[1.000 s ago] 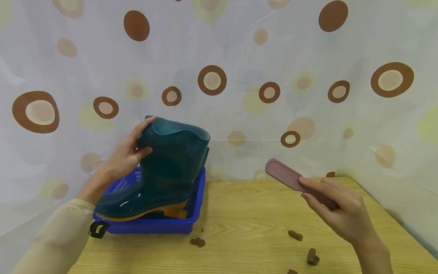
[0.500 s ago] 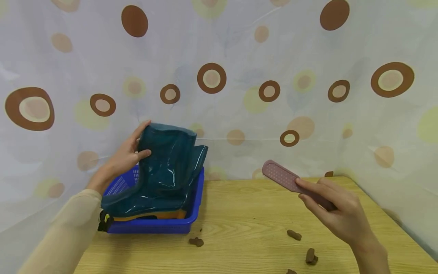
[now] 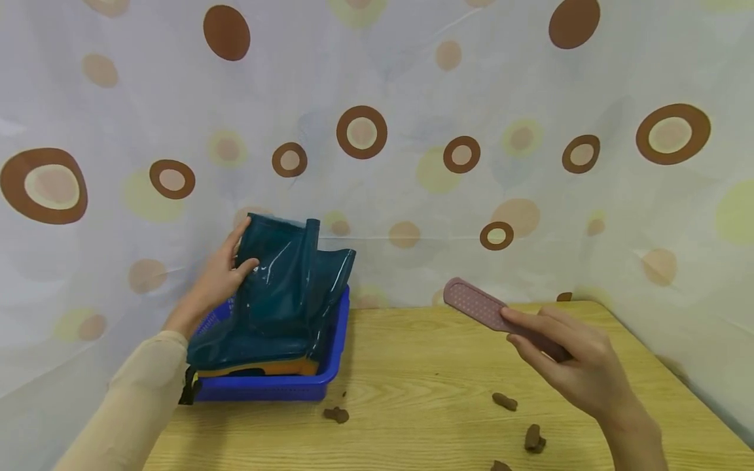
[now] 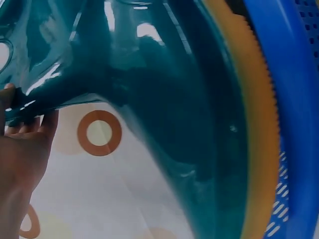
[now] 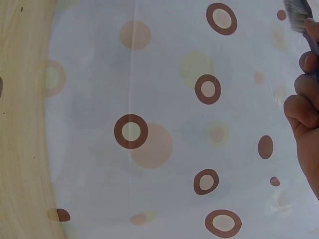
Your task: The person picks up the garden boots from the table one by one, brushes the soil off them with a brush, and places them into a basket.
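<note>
My left hand (image 3: 215, 278) grips the upper shaft of a dark teal rubber boot (image 3: 273, 281), thumb on the near side. The boot's orange sole sits low in the blue plastic basket (image 3: 265, 391), just above its front rim. Behind it, the shaft of a second teal boot (image 3: 334, 275) leans out. In the left wrist view the held boot (image 4: 174, 99) fills most of the picture, its sole beside the basket wall. My right hand (image 3: 580, 366) holds a mauve brush (image 3: 474, 304) in the air; its pale bristles show in the right wrist view.
Small brown lumps (image 3: 336, 415) lie on the wooden table (image 3: 412, 366), one near the basket and several towards the right hand. A spotted curtain (image 3: 377, 196) hangs behind the table. A black strap (image 3: 190, 387) is at the left wrist.
My left hand has brought the boot down and right, into the basket beside the other boot. The boot's opening has turned and folded inward. The brush has barely moved.
</note>
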`<state>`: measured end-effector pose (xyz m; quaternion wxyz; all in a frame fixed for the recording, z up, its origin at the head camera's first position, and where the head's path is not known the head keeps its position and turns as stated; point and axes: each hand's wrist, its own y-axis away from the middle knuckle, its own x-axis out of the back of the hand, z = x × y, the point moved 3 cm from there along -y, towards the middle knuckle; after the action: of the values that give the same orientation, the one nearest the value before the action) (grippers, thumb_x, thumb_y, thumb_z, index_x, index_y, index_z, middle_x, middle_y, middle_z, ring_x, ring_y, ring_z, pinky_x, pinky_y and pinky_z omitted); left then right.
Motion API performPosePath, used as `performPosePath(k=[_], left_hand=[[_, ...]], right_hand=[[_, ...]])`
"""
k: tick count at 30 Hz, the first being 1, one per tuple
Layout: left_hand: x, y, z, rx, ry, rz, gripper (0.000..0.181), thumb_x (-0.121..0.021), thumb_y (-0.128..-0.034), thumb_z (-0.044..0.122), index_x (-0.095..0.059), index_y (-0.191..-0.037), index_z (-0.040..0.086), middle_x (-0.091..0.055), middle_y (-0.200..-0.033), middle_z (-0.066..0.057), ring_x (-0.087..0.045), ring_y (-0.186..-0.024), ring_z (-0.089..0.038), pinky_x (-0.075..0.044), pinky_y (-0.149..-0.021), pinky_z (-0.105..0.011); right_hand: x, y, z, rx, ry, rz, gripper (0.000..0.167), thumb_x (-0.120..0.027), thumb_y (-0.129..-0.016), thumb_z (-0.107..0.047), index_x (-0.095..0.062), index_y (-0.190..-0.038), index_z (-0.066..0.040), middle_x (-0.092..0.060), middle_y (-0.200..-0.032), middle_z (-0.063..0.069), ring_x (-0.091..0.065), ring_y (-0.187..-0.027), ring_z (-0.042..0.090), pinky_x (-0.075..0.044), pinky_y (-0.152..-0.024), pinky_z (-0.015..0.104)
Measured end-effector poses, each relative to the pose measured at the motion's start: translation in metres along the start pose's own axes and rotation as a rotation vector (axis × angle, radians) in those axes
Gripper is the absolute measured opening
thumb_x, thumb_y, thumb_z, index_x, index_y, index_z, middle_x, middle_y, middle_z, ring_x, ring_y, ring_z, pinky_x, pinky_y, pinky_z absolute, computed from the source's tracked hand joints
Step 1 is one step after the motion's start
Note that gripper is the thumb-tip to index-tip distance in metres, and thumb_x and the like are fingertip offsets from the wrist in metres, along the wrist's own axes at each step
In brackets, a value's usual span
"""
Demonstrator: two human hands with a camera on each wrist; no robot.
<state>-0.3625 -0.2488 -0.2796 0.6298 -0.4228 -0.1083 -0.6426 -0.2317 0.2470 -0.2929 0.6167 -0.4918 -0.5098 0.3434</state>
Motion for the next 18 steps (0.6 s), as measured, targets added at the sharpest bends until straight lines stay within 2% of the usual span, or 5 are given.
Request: performPosePath(k=[5, 7, 10, 12, 18], left_hand=[[-0.007, 0.004, -0.016, 0.060, -0.050, 0.033, 0.067, -0.048, -0.1053, 0.029, -0.011, -0.161, 0.024, -0.031, -0.153, -0.031, -0.052, -0.121, -0.051, -0.050, -0.094, -0.064], [-0.009, 0.007, -0.023, 0.076, -0.103, 0.062, 0.063, -0.048, -0.1053, 0.031, -0.019, -0.160, 0.017, -0.038, -0.144, -0.032, -0.055, -0.109, -0.046, -0.054, -0.089, -0.060], [-0.015, 0.011, -0.031, 0.093, -0.171, 0.051, 0.060, -0.048, -0.1051, 0.034, -0.028, -0.156, 0.010, -0.038, -0.140, -0.030, -0.053, -0.108, -0.044, -0.052, -0.090, -0.060], [-0.020, 0.014, -0.035, 0.106, -0.218, -0.011, 0.059, -0.049, -0.1052, 0.033, -0.030, -0.154, 0.006, -0.038, -0.142, -0.031, -0.051, -0.114, -0.047, -0.047, -0.096, -0.063], [-0.037, 0.020, -0.042, 0.144, -0.397, -0.297, 0.057, -0.050, -0.1045, 0.030, -0.036, -0.150, -0.001, -0.038, -0.144, -0.037, -0.038, -0.133, -0.054, -0.033, -0.107, -0.070]], right_hand=[[0.000, 0.002, 0.001, -0.004, -0.006, -0.009, 0.033, -0.068, -0.095, -0.020, -0.073, -0.097, 0.012, -0.057, -0.070, 0.000, -0.038, -0.061, -0.002, -0.026, -0.052, 0.005], [0.000, 0.003, 0.002, -0.005, -0.007, -0.012, 0.034, -0.067, -0.096, -0.020, -0.073, -0.097, 0.013, -0.056, -0.070, 0.000, -0.038, -0.061, -0.002, -0.026, -0.052, 0.005], [0.001, 0.003, 0.002, -0.007, -0.002, -0.015, 0.034, -0.067, -0.096, -0.021, -0.073, -0.098, 0.013, -0.055, -0.070, 0.000, -0.037, -0.061, -0.003, -0.026, -0.052, 0.005], [0.001, 0.004, 0.003, -0.008, 0.006, -0.015, 0.034, -0.067, -0.096, -0.022, -0.073, -0.098, 0.012, -0.055, -0.070, 0.000, -0.036, -0.061, -0.002, -0.026, -0.052, 0.005], [0.002, 0.007, 0.006, -0.019, 0.031, -0.026, 0.034, -0.067, -0.096, -0.023, -0.074, -0.098, 0.009, -0.054, -0.069, -0.002, -0.036, -0.059, -0.003, -0.025, -0.050, 0.006]])
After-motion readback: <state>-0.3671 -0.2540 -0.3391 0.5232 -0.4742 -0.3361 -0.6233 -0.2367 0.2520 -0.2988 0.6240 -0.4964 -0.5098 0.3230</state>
